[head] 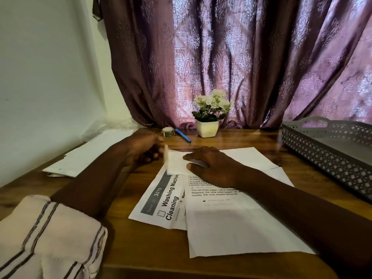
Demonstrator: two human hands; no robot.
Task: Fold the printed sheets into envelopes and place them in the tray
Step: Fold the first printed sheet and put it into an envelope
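Printed sheet (231, 228) lies lengthwise on the desk (141, 248), pressed down by the flat, straight-fingered right hand (213, 168), while the left hand (145, 152), just beside it, seems to pinch its raised far-left corner flap (175, 164); the tray (322, 150) stands well to the right.

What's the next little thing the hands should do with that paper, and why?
Probably the left hand should lay the flap down and rub the crease flat. The flap's edge stands up, blurred, at the left hand's curled fingers, which seem to pinch it. The right hand lies flat on the top sheet, holding it steady.
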